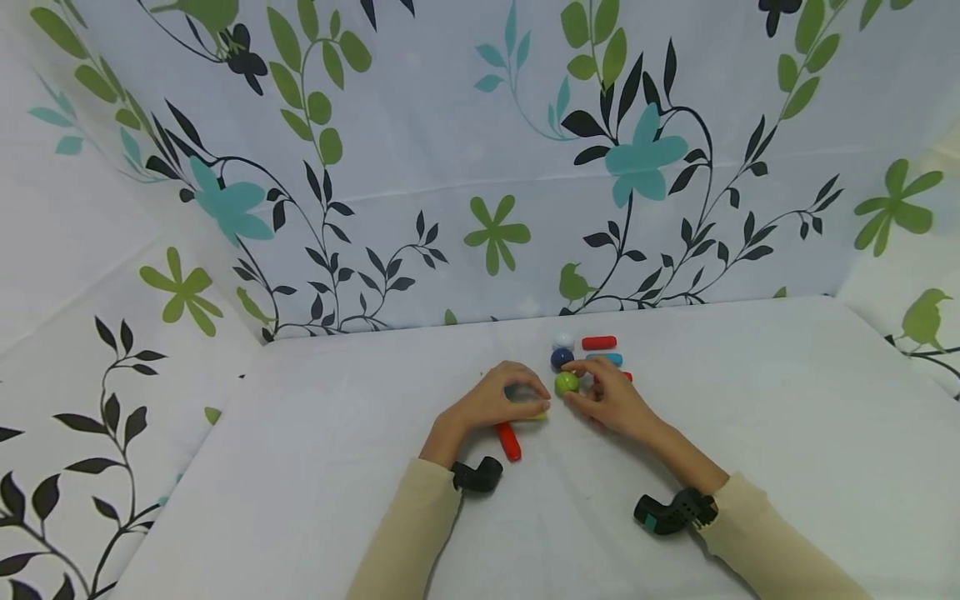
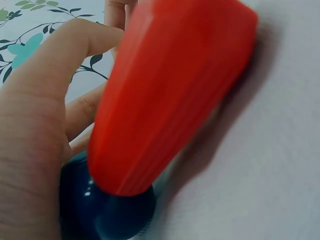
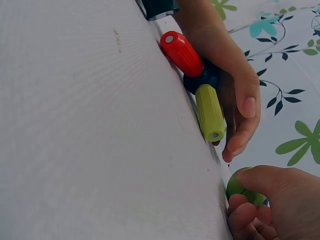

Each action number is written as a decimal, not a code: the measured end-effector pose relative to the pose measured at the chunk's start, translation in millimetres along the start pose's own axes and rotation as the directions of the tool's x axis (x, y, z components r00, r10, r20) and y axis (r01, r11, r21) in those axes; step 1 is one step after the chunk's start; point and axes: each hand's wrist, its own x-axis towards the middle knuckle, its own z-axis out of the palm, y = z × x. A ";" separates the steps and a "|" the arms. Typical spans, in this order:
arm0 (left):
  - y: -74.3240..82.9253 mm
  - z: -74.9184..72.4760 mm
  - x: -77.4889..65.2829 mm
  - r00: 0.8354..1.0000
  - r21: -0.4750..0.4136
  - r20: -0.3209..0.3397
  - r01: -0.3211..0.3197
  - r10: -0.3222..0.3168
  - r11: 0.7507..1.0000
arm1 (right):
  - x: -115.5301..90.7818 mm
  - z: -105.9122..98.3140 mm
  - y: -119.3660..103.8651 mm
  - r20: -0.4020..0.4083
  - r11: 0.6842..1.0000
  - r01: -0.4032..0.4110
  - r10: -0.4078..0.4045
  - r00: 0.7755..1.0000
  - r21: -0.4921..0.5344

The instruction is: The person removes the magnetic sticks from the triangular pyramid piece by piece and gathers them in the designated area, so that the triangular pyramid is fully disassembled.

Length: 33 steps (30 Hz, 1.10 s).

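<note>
From where I watch, two beige sleeves (image 1: 401, 533) come in nearest, each ending at a black wrist camera (image 1: 478, 475). Just beyond the left one, a red stick (image 1: 509, 442) lies on the white table (image 1: 375, 517). Its far end meets a dark blue ball (image 3: 202, 79), and a yellow-green stick (image 3: 210, 112) meets that same ball at an angle. My left hand (image 1: 495, 395) arches over this piece, its thumb and forefinger close above the yellow-green stick; I cannot tell whether any finger grips it. To its right, my right hand (image 1: 613, 403) pinches a green ball (image 1: 567, 382) between thumb and forefinger, the gap just as wide as the ball. Just past that sit a second dark blue ball (image 1: 562, 359) and a white ball (image 1: 563, 341). Beside them lie a partly hidden red stick (image 1: 628, 377), a light blue stick (image 1: 611, 358) and, farthest, another red stick (image 1: 599, 342). Leaf-patterned cloth (image 1: 420, 175) hangs behind.
</note>
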 end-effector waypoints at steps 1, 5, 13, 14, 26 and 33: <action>0.2 0.1 0.1 1.000 -0.004 -0.007 -0.011 0.011 1.000 | -0.3 -0.1 1.0 0.002 1.000 0.001 -0.001 1.000 0.006; -0.1 0.5 -0.9 1.000 0.000 -0.029 -0.006 0.006 1.000 | -0.9 0.4 3.6 0.011 1.000 -0.006 0.006 1.000 0.026; -2.9 -1.0 -4.0 0.998 -0.005 -0.027 0.064 -0.064 0.998 | -1.5 0.6 2.1 0.018 0.998 -0.041 0.040 0.999 0.037; -3.3 -1.9 -5.0 0.997 -0.009 -0.027 0.067 -0.067 0.998 | -1.4 0.4 1.5 0.015 0.999 -0.039 0.038 0.999 0.033; -7.6 -18.2 -34.6 0.980 -0.048 -0.074 0.180 -0.183 0.983 | 0.0 1.4 0.0 0.012 0.996 -0.083 0.083 0.996 0.038; -16.2 -18.3 -45.4 0.978 -0.106 -0.108 0.169 -0.180 0.980 | -1.5 0.4 1.3 0.009 0.996 -0.078 0.077 0.997 0.050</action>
